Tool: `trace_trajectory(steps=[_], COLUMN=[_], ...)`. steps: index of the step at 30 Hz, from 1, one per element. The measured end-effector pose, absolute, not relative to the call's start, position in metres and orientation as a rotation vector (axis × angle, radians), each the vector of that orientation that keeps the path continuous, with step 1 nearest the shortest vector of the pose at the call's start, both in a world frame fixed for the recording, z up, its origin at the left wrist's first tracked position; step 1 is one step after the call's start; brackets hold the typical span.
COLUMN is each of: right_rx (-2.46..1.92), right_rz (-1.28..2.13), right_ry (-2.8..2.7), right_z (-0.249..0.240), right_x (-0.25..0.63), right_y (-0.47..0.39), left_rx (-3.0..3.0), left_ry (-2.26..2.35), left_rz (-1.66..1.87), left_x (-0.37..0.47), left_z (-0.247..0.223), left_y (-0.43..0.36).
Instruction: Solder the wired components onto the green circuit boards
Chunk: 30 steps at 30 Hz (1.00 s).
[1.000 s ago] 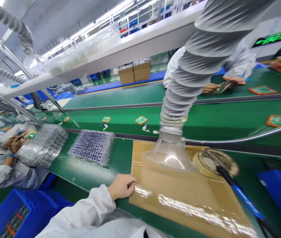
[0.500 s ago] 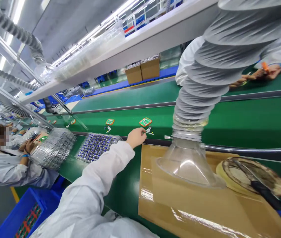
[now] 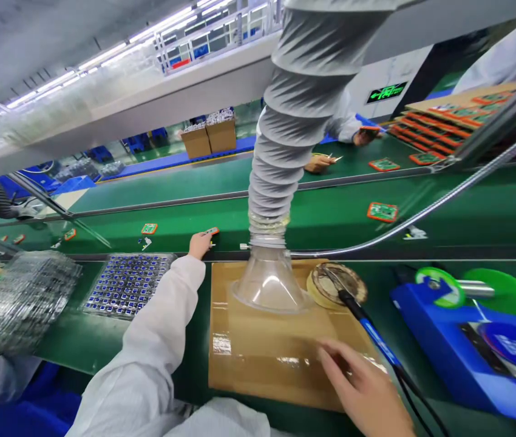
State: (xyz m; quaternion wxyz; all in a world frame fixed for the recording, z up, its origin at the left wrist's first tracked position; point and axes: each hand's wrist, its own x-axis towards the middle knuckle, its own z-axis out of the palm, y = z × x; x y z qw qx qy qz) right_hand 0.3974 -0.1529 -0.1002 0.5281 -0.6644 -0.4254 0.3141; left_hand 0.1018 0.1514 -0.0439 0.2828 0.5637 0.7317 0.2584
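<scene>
My left hand [image 3: 200, 244] reaches to the near side of the green conveyor belt [image 3: 322, 226], its fingers closed on an orange-edged circuit board [image 3: 212, 230]. A small pale part shows under its fingertips. Over the brown cardboard sheet [image 3: 258, 358], at the lower right, my right hand [image 3: 362, 385] is slightly blurred, its fingers curled and apart with nothing visible between them. Other orange-edged boards lie on the belt, one [image 3: 149, 229] to the left and one [image 3: 382, 212] to the right, each with a small white part nearby.
A clear fume hood [image 3: 269, 282] hangs over the cardboard. Beside it are a tape roll [image 3: 337, 284] and a soldering iron [image 3: 367, 325]. A blue solder-reel stand [image 3: 449, 352] is at right; a component tray [image 3: 130, 285] and stacked trays [image 3: 21, 297] are at left. A co-worker's hands show across the belt.
The view has swung right. My left hand has closed on the circuit board beside it. My right hand has come into view at the lower right.
</scene>
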Motion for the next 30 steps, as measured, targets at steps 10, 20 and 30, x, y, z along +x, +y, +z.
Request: trace_trajectory(steps=[10,20,30], right_rx=[-1.094,-1.122,-1.069], right_rz=[0.987,0.728,0.736], right_ry=[-0.274,-0.330,-0.433], right_z=[-0.096,-0.104,-0.109], right_x=[0.392,0.401,0.418], right_y=[-0.103,-0.101,-0.092], left_rx=[0.909,1.990,2.534], left_ry=[1.467,1.547,1.374], left_rz=[1.225,0.759,0.530], left_x=[0.071,0.135,0.129], left_z=[-0.055,-0.081,-0.091], left_y=[-0.066,-0.062,-0.085])
